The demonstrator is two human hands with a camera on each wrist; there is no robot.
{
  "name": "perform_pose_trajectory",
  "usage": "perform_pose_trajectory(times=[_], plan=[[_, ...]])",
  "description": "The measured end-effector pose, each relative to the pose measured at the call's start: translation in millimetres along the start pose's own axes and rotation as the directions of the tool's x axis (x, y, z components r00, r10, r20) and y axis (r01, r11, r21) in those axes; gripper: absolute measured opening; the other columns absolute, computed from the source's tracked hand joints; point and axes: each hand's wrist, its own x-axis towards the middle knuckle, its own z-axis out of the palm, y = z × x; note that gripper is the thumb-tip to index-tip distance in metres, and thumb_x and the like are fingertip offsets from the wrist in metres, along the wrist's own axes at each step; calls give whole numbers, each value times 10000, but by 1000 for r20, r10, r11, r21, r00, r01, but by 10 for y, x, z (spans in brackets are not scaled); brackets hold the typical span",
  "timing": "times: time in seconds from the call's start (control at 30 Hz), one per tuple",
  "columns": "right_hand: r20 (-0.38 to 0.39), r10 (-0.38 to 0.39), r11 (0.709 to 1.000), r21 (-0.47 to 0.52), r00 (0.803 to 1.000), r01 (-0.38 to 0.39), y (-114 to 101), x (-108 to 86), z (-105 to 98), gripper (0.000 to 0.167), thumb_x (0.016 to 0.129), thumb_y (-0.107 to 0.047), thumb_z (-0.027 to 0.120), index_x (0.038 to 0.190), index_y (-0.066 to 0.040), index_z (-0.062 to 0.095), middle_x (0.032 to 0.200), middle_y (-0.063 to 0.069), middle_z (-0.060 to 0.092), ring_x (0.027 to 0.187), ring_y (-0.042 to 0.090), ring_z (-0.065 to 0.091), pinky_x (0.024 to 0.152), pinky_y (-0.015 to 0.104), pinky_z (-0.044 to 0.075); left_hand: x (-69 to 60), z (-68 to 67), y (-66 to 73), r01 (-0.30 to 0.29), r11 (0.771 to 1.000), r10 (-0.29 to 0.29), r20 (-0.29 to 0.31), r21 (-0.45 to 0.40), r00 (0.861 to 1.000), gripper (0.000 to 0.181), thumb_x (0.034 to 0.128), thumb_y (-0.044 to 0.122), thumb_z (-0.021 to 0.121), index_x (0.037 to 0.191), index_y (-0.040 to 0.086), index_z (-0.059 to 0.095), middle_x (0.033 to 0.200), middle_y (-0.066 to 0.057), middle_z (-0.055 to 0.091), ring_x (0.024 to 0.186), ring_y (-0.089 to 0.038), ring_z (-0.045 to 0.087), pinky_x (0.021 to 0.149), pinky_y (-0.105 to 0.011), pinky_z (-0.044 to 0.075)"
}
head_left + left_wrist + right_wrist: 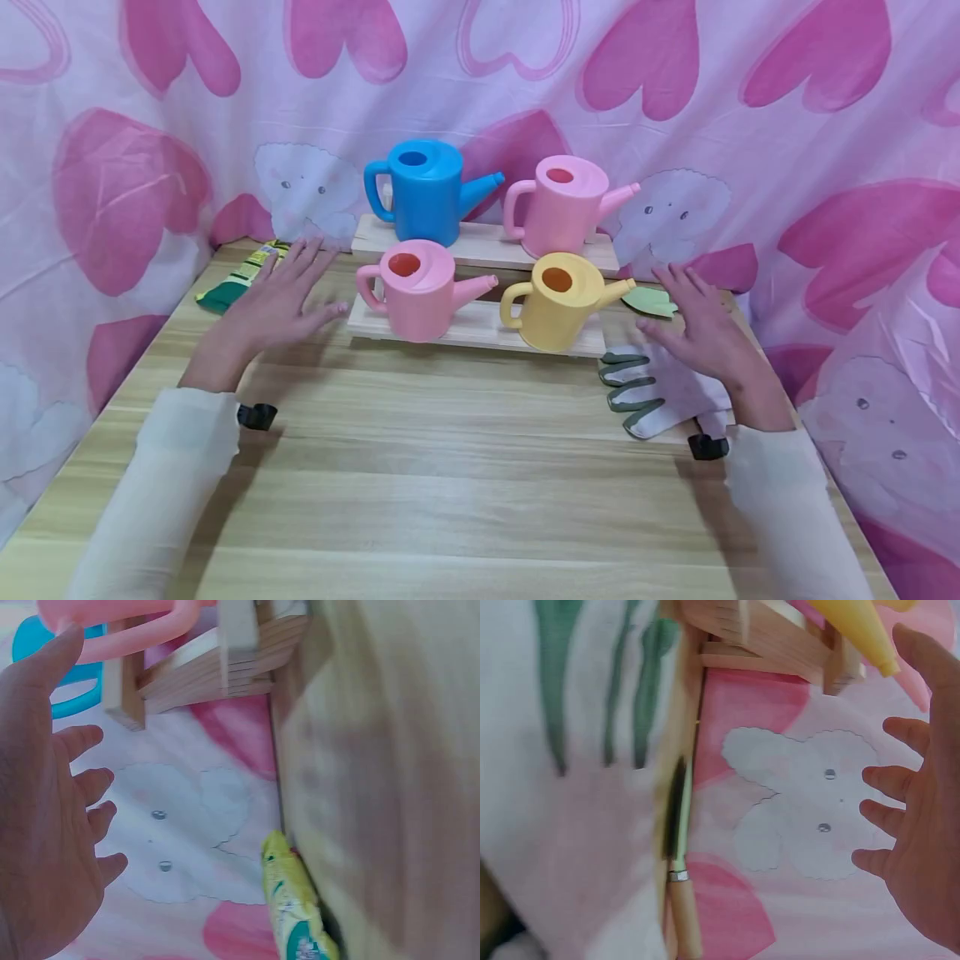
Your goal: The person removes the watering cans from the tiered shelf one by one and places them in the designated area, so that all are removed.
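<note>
My left hand is held over the table's left side with fingers spread, holding nothing. Close to it are a yellow-and-green packet and the handle side of a pink watering can. On the right, my other hand also has its fingers extended and holds nothing, above a white glove with green fingertips. A light green trowel lies just behind the glove; its wooden handle shows in the right wrist view. Beside the pink can stands a yellow watering can, spout towards my right hand.
A two-step wooden stand carries the cans. Its upper step holds a blue watering can and a second pink watering can. Pink heart-patterned cloth hangs behind and beside the wooden table.
</note>
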Motion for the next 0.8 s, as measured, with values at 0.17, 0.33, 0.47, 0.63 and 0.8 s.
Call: perform_pose_trajectory(times=[0.17,0.33,0.47,0.63,0.8], plan=[[-35,-44,998,52,998,46,5,103,-97,767,1018,-393,636,1648,-182,253,1658,189,256,1526,427,151,1119,761,171,65,-147,43,-33,999,33,-43,13,999,894,1005,638,458,1668,201,47,1716,-115,-13,1560,-334,-66,1196,-613,-82],[-51,-66,988,136,997,72,7,243,-160,674,1049,-315,604,1633,-169,302,1641,188,298,1498,436,238,1123,728,230,157,-263,114,-43,999,44,-102,4,994,852,1013,587,487,1670,216,91,1716,-110,56,1562,-351,18,1194,-663,53],[-33,-28,987,159,999,33,-8,357,-215,608,1071,-300,572,1613,-141,348,1584,208,388,1326,477,454,1047,721,360,263,-312,163,-15,1000,11,-136,-27,991,811,1025,581,473,1670,259,100,1719,-73,75,1560,-346,76,1134,-731,192],[20,20,988,152,1000,-22,-25,496,-259,562,1075,-386,546,1560,-120,450,1502,218,499,1175,473,568,956,692,466,422,-344,203,34,990,-55,-156,-137,986,778,1032,557,489,1666,314,110,1716,-40,116,1556,-330,125,1087,-753,263],[70,56,974,216,996,-70,-19,642,-243,601,1058,-494,531,1532,-126,499,1505,168,517,1334,444,495,1031,664,426,570,-375,227,63,964,-107,-161,-258,981,759,1042,522,503,1665,302,129,1698,-63,198,1530,-364,216,1071,-736,313]])
